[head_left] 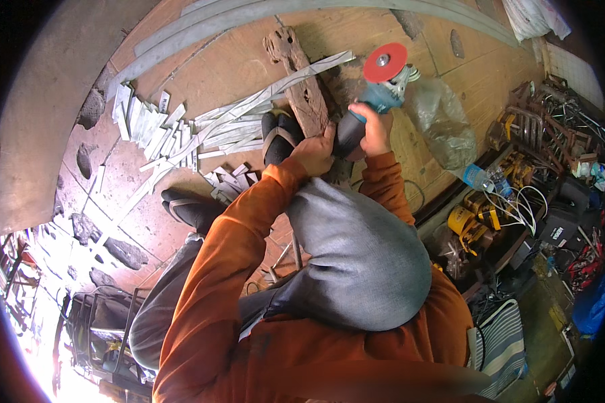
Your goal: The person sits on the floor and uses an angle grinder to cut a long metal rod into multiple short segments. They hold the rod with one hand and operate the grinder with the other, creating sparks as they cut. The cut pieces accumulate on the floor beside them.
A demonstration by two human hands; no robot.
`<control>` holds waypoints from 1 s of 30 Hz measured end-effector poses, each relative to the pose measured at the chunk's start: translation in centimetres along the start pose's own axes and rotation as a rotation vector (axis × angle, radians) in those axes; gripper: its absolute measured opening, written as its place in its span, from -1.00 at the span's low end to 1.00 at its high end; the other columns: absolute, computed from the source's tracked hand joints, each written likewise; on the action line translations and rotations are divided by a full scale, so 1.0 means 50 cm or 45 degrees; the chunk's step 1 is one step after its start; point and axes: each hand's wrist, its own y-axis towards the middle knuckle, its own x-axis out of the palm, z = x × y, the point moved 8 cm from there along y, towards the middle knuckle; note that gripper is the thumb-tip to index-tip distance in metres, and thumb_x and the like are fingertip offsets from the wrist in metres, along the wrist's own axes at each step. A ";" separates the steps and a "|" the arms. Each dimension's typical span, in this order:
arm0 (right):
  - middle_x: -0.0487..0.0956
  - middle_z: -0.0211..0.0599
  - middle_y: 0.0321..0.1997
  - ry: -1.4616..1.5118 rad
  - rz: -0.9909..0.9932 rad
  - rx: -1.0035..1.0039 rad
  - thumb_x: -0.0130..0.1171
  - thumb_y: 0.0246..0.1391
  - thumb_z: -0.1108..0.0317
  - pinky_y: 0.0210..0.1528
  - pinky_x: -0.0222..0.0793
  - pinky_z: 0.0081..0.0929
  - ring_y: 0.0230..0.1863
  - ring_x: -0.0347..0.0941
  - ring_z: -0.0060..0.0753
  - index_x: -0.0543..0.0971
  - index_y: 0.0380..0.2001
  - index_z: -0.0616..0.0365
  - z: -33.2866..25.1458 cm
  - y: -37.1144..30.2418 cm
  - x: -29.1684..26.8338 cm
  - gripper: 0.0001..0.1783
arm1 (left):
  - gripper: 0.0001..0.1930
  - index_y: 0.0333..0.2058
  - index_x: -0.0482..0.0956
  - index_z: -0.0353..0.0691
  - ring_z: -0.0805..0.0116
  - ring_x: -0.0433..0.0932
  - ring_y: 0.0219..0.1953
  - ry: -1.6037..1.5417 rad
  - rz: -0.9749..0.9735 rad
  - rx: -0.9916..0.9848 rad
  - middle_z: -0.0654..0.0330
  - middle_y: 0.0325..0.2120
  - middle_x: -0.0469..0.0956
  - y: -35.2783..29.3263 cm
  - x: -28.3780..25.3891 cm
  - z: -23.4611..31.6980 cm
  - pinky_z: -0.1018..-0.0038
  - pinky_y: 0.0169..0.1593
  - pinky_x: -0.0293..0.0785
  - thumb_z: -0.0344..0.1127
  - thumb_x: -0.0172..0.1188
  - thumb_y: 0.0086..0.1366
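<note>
A teal-and-black angle grinder [379, 99] with a flat, round red disc [386, 62] is above the tiled floor [235, 70], the right hand's [376, 131] fingers clamped around its body. The left hand [314, 153] curls beside its black rear; whether it grips cannot be told. Close by, a long pale strip [275, 87], seemingly uncut, crosses a rough, pitted wooden beam [306, 104]. Many thin, straight-edged short strips [144, 124], apparently already cut, lie heaped to the left.

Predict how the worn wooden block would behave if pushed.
The wooden block looks thick, so probably stiff. Its pitted surface suggests it may drag rather than glide. The long strip crossing it would likely shift too.
</note>
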 end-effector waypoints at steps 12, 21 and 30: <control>0.56 -0.37 -0.35 -0.703 -0.138 -0.168 0.44 -0.38 0.51 -0.26 0.44 -0.42 -0.36 0.50 -0.45 0.53 -0.28 0.23 -0.016 0.034 -0.065 -0.55 | -0.63 -0.08 0.58 -0.06 0.00 0.42 -0.05 0.497 1.124 -0.404 0.09 -0.18 0.50 -0.225 -0.270 -0.306 0.05 0.01 0.28 -0.05 0.27 0.18; 0.55 -0.37 -0.31 -0.705 -0.111 -0.218 0.48 -0.42 0.42 -0.22 0.42 -0.43 -0.31 0.47 -0.43 0.49 -0.19 0.24 0.009 0.040 -0.076 -0.41 | -0.71 -0.24 0.67 0.02 0.09 0.43 -0.05 0.259 1.259 -0.444 0.19 -0.25 0.52 -0.218 -0.263 -0.354 0.11 0.00 0.28 -0.05 0.36 0.08; 0.55 -0.37 -0.31 -0.673 -0.143 -0.179 0.46 -0.42 0.44 -0.22 0.42 -0.44 -0.33 0.46 -0.43 0.50 -0.20 0.24 0.005 0.039 -0.078 -0.43 | -0.71 -0.24 0.69 0.03 0.11 0.44 -0.06 0.282 1.297 -0.419 0.22 -0.24 0.53 -0.220 -0.261 -0.351 0.18 0.02 0.27 -0.06 0.38 0.05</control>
